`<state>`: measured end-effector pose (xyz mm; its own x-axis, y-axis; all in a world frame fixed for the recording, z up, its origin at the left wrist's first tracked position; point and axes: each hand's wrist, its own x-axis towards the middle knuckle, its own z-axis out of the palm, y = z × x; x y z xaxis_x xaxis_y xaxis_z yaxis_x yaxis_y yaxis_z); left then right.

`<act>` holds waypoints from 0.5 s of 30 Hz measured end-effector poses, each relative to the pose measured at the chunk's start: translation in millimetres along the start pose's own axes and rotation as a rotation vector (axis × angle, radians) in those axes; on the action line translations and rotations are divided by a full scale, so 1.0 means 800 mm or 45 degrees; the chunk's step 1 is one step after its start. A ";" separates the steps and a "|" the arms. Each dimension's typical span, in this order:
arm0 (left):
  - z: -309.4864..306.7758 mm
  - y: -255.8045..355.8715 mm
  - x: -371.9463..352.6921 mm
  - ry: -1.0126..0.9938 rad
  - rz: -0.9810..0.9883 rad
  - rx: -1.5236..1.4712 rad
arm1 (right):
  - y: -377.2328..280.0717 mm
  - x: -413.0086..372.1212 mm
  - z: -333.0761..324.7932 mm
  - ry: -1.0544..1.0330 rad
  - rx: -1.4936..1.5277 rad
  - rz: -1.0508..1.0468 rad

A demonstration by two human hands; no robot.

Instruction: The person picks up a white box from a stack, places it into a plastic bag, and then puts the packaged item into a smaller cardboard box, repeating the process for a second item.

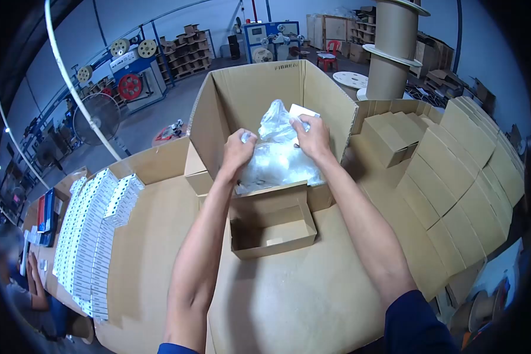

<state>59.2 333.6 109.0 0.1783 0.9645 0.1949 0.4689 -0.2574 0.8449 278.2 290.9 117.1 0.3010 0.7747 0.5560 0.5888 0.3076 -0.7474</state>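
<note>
Bluish-white wall (218, 20), grey floor (186, 99), blue machine (255, 36) at back, red chair (328, 56), round caged fan (108, 113)

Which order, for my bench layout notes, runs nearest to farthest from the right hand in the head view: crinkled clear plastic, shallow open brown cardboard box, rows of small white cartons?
1. Clear plastic: in the right hand.
2. Cardboard box: below, toward the wearer.
3. White cartons: far left.

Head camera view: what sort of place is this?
Probably a factory's packing area, judging by the blue machine with reels, the large open cardboard box and the rows of small white boxes.
</note>
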 end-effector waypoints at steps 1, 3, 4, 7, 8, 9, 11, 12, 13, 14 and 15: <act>0.008 -0.011 0.008 0.058 0.075 0.210 | 0.009 0.006 0.004 0.000 0.000 0.001; 0.024 -0.029 0.018 0.175 0.232 0.626 | 0.023 0.012 0.008 -0.009 -0.020 -0.008; 0.018 -0.003 0.002 0.110 0.278 0.597 | 0.029 0.013 0.008 -0.019 -0.040 -0.015; 0.017 0.042 -0.025 -0.064 0.104 0.085 | 0.008 -0.002 -0.004 -0.026 -0.110 -0.132; 0.028 0.035 -0.023 0.048 0.251 0.034 | 0.002 -0.011 -0.005 -0.003 -0.115 -0.224; 0.028 0.040 -0.028 0.068 0.250 0.069 | -0.005 -0.017 -0.009 0.018 -0.121 -0.317; 0.020 0.061 -0.047 0.113 0.252 0.141 | -0.020 -0.024 -0.028 -0.143 -0.074 -0.352; 0.020 0.068 -0.063 0.204 0.324 0.031 | -0.030 -0.030 -0.038 -0.163 -0.039 -0.368; 0.016 0.067 -0.074 0.201 0.338 -0.128 | -0.041 -0.035 -0.050 -0.181 -0.003 -0.386; 0.013 0.066 -0.088 0.220 0.344 -0.200 | -0.055 -0.040 -0.066 -0.184 -0.097 -0.398; 0.008 0.071 -0.108 0.240 0.348 -0.273 | -0.066 -0.046 -0.080 -0.224 0.041 -0.289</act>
<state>76.0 235.0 136.9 0.1001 0.8613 0.4982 0.2311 -0.5072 0.8303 284.1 211.0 159.3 0.0276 0.7670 0.6411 0.6015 0.4995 -0.6234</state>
